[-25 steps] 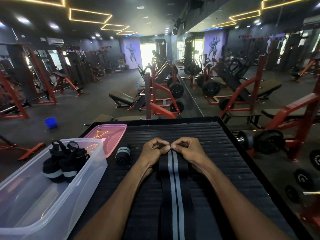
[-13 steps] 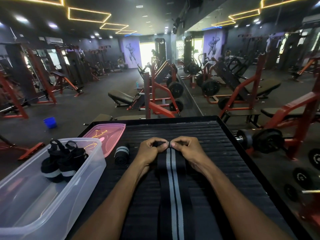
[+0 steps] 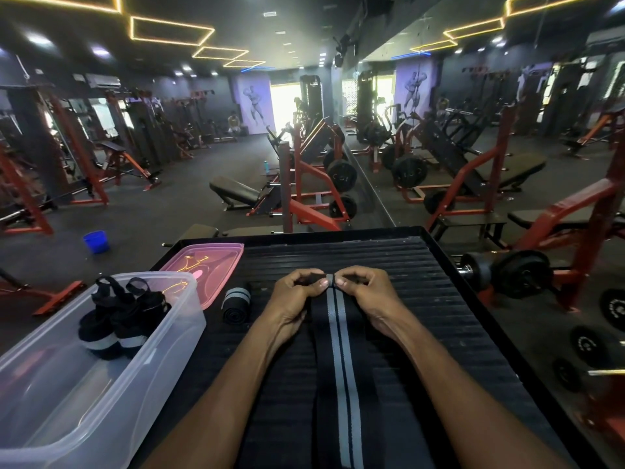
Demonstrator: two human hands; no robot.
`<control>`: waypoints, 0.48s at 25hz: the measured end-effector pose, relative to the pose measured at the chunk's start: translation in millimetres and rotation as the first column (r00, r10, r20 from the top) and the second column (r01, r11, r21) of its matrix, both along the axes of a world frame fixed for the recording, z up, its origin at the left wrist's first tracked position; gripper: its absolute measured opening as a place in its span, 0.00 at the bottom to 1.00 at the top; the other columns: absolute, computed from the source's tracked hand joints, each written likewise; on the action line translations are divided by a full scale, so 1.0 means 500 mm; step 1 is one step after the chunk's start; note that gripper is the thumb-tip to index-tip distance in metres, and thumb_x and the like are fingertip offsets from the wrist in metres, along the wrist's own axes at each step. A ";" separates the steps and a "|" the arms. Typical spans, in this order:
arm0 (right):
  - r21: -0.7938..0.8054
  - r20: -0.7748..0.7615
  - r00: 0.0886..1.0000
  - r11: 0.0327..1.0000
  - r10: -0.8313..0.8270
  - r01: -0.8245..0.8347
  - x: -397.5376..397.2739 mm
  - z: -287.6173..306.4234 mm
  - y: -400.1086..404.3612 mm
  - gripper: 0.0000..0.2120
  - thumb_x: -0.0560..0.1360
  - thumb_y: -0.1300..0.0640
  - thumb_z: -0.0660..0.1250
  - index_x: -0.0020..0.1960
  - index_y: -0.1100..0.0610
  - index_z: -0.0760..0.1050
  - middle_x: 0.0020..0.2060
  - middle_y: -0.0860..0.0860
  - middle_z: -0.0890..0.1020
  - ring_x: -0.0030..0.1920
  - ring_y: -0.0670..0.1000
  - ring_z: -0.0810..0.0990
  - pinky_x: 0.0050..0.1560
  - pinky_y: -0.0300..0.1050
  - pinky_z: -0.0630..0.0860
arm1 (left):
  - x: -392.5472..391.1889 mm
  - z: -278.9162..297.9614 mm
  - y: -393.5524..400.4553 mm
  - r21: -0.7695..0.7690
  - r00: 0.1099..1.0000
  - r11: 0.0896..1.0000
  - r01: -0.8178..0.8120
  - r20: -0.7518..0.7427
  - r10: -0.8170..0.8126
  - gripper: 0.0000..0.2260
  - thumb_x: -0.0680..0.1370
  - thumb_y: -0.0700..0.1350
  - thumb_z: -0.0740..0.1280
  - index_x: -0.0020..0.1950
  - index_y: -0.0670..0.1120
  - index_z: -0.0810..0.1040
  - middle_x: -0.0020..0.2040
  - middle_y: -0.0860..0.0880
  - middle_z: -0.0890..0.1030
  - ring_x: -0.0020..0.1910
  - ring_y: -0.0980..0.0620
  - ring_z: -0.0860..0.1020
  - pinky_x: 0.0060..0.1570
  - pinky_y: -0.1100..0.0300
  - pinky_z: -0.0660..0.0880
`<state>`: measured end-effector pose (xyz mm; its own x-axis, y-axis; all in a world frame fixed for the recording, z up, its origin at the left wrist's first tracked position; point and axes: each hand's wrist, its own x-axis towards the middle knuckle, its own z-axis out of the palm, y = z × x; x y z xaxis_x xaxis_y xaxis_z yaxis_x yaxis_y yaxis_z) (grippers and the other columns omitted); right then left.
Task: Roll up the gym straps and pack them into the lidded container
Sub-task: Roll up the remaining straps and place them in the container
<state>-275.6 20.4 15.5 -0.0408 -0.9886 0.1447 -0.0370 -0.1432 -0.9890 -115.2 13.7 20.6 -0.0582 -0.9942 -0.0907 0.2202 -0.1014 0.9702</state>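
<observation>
The strap running up the lower middle of the frame is black with two grey stripes along its length. At centre left, a rolled strap is black with grey bands. The lid above it is translucent pink. At lower left, the clear container holds black rolls banded pale grey. The platform is black and ribbed. A bucket at left is blue.

Both forearms extend forward side by side, converging toward the far edge of the black ribbed platform. The left hand and right hand sit knuckles up, thumbs nearly meeting, fingers curled around the rolled far end of the striped strap.
</observation>
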 end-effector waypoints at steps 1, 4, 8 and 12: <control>-0.011 0.013 1.000 1.000 -0.007 0.008 -0.002 0.001 -0.001 0.07 0.74 0.66 0.72 0.46 0.56 0.85 0.47 0.53 0.87 0.53 0.51 0.84 0.58 0.45 0.79 | -0.001 0.003 0.004 0.053 0.996 0.997 0.056 -0.071 -0.052 0.07 0.75 0.35 0.73 0.53 0.40 0.83 0.52 0.39 0.85 0.51 0.43 0.83 0.53 0.50 0.81; -0.011 0.004 1.000 1.000 -0.012 0.012 -0.005 0.001 -0.005 0.09 0.74 0.67 0.73 0.47 0.54 0.85 0.49 0.51 0.86 0.55 0.50 0.84 0.60 0.46 0.79 | -0.003 0.000 0.003 0.104 0.995 0.990 0.097 -0.025 -0.095 0.12 0.76 0.44 0.74 0.55 0.38 0.83 0.52 0.37 0.85 0.51 0.41 0.84 0.57 0.44 0.78; 0.118 -0.087 0.996 0.993 0.022 -0.011 -0.004 0.005 0.001 0.06 0.79 0.53 0.70 0.52 0.54 0.82 0.50 0.49 0.85 0.54 0.49 0.82 0.53 0.43 0.77 | -0.003 -0.007 0.000 0.014 0.992 1.000 -0.024 0.124 0.022 0.03 0.74 0.40 0.76 0.46 0.43 0.85 0.52 0.38 0.85 0.49 0.42 0.82 0.52 0.45 0.77; 0.040 -0.138 0.990 0.999 -0.027 0.032 -0.005 0.001 0.001 0.05 0.79 0.56 0.69 0.49 0.55 0.83 0.47 0.49 0.84 0.51 0.47 0.81 0.51 0.39 0.75 | -0.007 -0.009 -0.002 -0.025 0.987 0.998 -0.064 0.146 0.067 0.11 0.72 0.33 0.75 0.53 0.42 0.83 0.52 0.41 0.85 0.53 0.42 0.82 0.54 0.46 0.78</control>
<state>-278.0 20.8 16.2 -0.0526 -0.9927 0.1089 -0.1770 -0.0981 -0.9793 -118.9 12.5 16.2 0.0193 -0.9971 -0.0731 0.0804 -0.0713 0.9942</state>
